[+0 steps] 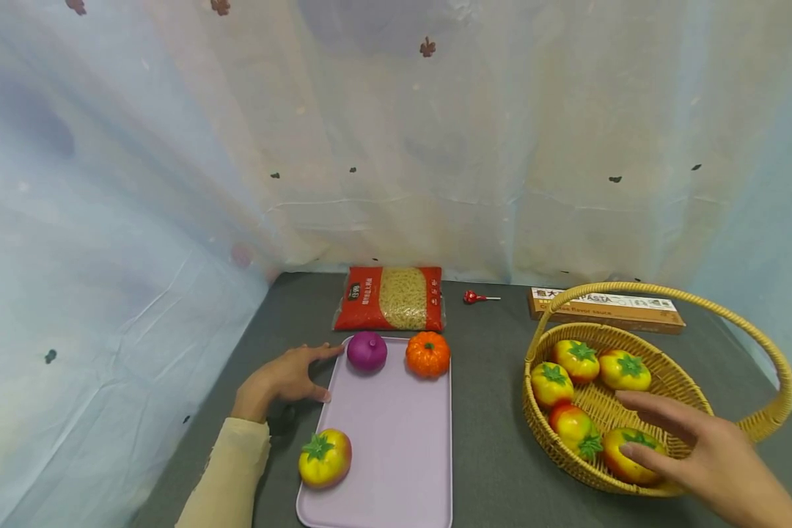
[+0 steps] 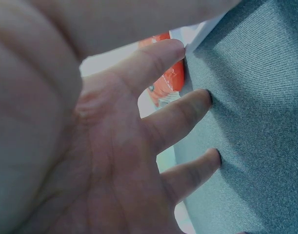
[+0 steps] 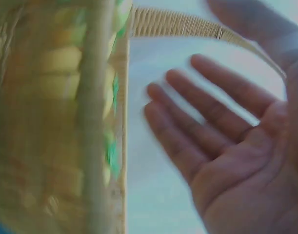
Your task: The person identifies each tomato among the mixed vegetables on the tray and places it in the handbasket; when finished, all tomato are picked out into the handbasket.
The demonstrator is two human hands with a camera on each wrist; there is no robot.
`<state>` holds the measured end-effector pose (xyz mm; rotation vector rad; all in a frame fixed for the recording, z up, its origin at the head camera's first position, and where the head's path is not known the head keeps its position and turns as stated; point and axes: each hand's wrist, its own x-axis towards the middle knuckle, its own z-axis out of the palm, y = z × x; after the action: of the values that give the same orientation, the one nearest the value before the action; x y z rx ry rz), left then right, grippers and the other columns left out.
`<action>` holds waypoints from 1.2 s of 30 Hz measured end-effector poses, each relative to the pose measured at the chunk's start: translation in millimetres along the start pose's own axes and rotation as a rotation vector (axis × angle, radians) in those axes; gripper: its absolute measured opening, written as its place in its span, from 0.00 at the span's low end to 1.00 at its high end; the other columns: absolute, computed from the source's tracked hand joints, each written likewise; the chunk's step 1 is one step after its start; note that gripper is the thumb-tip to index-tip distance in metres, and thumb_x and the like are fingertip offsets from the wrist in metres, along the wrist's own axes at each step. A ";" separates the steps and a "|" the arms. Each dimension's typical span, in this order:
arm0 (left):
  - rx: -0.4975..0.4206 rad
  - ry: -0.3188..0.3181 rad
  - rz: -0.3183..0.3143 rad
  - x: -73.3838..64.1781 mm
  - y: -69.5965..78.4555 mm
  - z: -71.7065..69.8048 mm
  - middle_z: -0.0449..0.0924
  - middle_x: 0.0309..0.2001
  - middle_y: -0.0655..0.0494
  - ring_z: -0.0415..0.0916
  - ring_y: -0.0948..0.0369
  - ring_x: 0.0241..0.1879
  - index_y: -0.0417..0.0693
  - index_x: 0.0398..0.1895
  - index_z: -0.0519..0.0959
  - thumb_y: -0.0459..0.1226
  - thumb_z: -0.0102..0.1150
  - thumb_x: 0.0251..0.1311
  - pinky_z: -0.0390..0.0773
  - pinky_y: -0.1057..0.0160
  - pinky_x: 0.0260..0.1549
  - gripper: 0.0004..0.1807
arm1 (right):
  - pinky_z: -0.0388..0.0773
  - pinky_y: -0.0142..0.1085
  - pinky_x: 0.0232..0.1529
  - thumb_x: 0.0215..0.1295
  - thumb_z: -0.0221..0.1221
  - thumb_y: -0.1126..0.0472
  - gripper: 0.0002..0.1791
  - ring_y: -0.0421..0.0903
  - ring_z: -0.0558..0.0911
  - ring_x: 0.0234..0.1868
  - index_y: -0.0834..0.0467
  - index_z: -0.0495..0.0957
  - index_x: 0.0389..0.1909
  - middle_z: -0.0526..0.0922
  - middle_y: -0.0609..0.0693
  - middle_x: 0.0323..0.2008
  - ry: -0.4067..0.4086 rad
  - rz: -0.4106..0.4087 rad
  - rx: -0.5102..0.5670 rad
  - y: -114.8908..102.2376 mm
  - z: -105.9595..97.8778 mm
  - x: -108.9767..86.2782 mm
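My left hand [image 1: 289,375] rests at the left edge of a lilac tray [image 1: 396,440], fingers spread, with fingertips on the grey cloth in the left wrist view. On the tray sit a purple onion [image 1: 367,351] and a small orange pumpkin [image 1: 427,355] at the far end, and a yellow-red persimmon [image 1: 325,458] at the near left. My right hand [image 1: 699,447] hovers over the near right of a wicker basket [image 1: 660,352], fingers extended and holding nothing. Several persimmons lie inside the basket, one [image 1: 633,455] just below the right thumb.
A red bag of pasta [image 1: 396,299] lies behind the tray. To its right is a red lollipop [image 1: 480,297]. A pasta box [image 1: 614,312] lies behind the basket, whose tall handle [image 1: 719,308] arches over its right side. A pale curtain [image 1: 435,147] hangs behind the table.
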<state>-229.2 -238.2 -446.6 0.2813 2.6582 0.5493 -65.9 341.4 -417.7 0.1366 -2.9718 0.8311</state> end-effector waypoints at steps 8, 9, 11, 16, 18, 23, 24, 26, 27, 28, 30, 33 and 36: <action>-0.007 0.000 -0.002 0.5 0.1 0.2 0.63 0.86 0.48 0.51 0.30 0.85 0.75 0.82 0.71 0.46 0.84 0.56 0.60 0.16 0.71 0.50 | 0.76 0.18 0.65 0.63 0.73 0.77 0.37 0.28 0.80 0.70 0.57 0.79 0.74 0.86 0.49 0.70 -0.010 -0.349 0.451 -56.4 9.3 17.1; -0.008 -0.001 -0.001 0.5 0.1 0.2 0.63 0.86 0.48 0.51 0.30 0.85 0.75 0.82 0.71 0.46 0.84 0.56 0.60 0.16 0.71 0.50 | 0.76 0.20 0.67 0.61 0.72 0.79 0.38 0.31 0.81 0.70 0.59 0.79 0.74 0.85 0.53 0.70 -0.026 -0.389 0.495 -62.1 12.1 21.5; -0.007 -0.002 -0.004 0.6 0.0 0.4 0.63 0.86 0.48 0.51 0.30 0.85 0.76 0.82 0.71 0.46 0.84 0.56 0.60 0.15 0.71 0.50 | 0.76 0.23 0.69 0.59 0.71 0.82 0.40 0.36 0.82 0.72 0.61 0.78 0.74 0.84 0.60 0.70 -0.068 -0.450 0.577 -73.0 19.3 30.2; 0.001 -0.002 -0.001 0.9 -0.4 0.3 0.63 0.86 0.48 0.52 0.30 0.84 0.75 0.82 0.70 0.47 0.84 0.55 0.60 0.15 0.71 0.50 | 0.82 0.26 0.63 0.59 0.75 0.77 0.39 0.38 0.86 0.64 0.55 0.81 0.73 0.86 0.56 0.69 -0.152 -0.497 0.660 -103.5 45.5 50.2; 0.004 -0.001 0.004 1.1 -0.9 0.3 0.63 0.86 0.48 0.52 0.30 0.84 0.75 0.83 0.70 0.47 0.84 0.55 0.60 0.16 0.71 0.50 | 0.83 0.29 0.63 0.61 0.76 0.73 0.37 0.38 0.87 0.63 0.53 0.82 0.72 0.87 0.51 0.68 -0.198 -0.511 0.681 -117.3 58.2 58.0; 0.007 -0.002 0.000 2.0 -2.1 0.6 0.63 0.86 0.48 0.52 0.30 0.84 0.75 0.83 0.70 0.47 0.84 0.56 0.61 0.16 0.71 0.50 | 0.84 0.40 0.69 0.63 0.79 0.64 0.33 0.49 0.87 0.68 0.53 0.84 0.70 0.88 0.46 0.67 -0.331 -0.570 0.746 -154.8 91.4 76.1; 0.008 -0.003 -0.005 2.2 -1.7 0.6 0.63 0.86 0.48 0.52 0.30 0.84 0.75 0.83 0.70 0.47 0.84 0.56 0.61 0.16 0.71 0.50 | 0.85 0.41 0.68 0.63 0.79 0.62 0.33 0.50 0.87 0.67 0.51 0.84 0.70 0.88 0.45 0.66 -0.351 -0.577 0.750 -162.1 98.4 79.0; 0.010 -0.004 -0.014 2.3 -0.6 0.5 0.62 0.86 0.48 0.51 0.30 0.85 0.75 0.83 0.70 0.47 0.84 0.56 0.61 0.16 0.72 0.50 | 0.85 0.41 0.67 0.63 0.79 0.60 0.33 0.48 0.88 0.66 0.50 0.84 0.70 0.88 0.44 0.66 -0.381 -0.602 0.746 -175.7 112.2 84.2; 0.012 -0.004 -0.017 2.3 -0.2 0.5 0.62 0.86 0.48 0.51 0.31 0.85 0.75 0.83 0.70 0.47 0.84 0.56 0.61 0.16 0.71 0.50 | 0.86 0.41 0.66 0.62 0.80 0.59 0.33 0.47 0.88 0.65 0.48 0.85 0.70 0.88 0.42 0.65 -0.395 -0.611 0.737 -182.2 118.4 86.3; 0.014 -0.003 -0.019 2.2 0.2 0.4 0.63 0.86 0.48 0.51 0.30 0.85 0.75 0.83 0.70 0.47 0.84 0.56 0.61 0.16 0.72 0.50 | 0.86 0.41 0.66 0.62 0.80 0.58 0.33 0.45 0.88 0.65 0.47 0.85 0.69 0.88 0.41 0.65 -0.407 -0.617 0.728 -188.6 124.4 88.3; 0.016 0.000 -0.016 1.9 1.0 0.2 0.63 0.86 0.48 0.52 0.30 0.84 0.75 0.83 0.70 0.47 0.84 0.55 0.60 0.16 0.72 0.50 | 0.85 0.41 0.66 0.62 0.80 0.57 0.33 0.41 0.88 0.65 0.46 0.85 0.70 0.88 0.38 0.64 -0.444 -0.619 0.727 -201.2 135.5 91.9; 0.020 0.005 0.002 1.8 0.3 0.0 0.64 0.85 0.47 0.52 0.30 0.84 0.74 0.82 0.71 0.47 0.84 0.55 0.60 0.17 0.73 0.50 | 0.84 0.40 0.69 0.62 0.80 0.56 0.34 0.39 0.87 0.65 0.45 0.85 0.70 0.88 0.35 0.64 -0.509 -0.610 0.732 -217.6 151.5 97.4; 0.019 0.009 0.017 1.3 -0.8 0.1 0.64 0.85 0.47 0.53 0.30 0.84 0.73 0.82 0.71 0.46 0.84 0.55 0.60 0.17 0.73 0.50 | 0.83 0.40 0.70 0.62 0.80 0.53 0.33 0.38 0.87 0.65 0.44 0.85 0.69 0.88 0.34 0.63 -0.571 -0.588 0.735 -229.5 169.7 103.3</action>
<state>-230.4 -238.5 -447.5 0.3080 2.6736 0.5327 -150.5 50.5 -436.7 1.3830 -2.5633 1.9420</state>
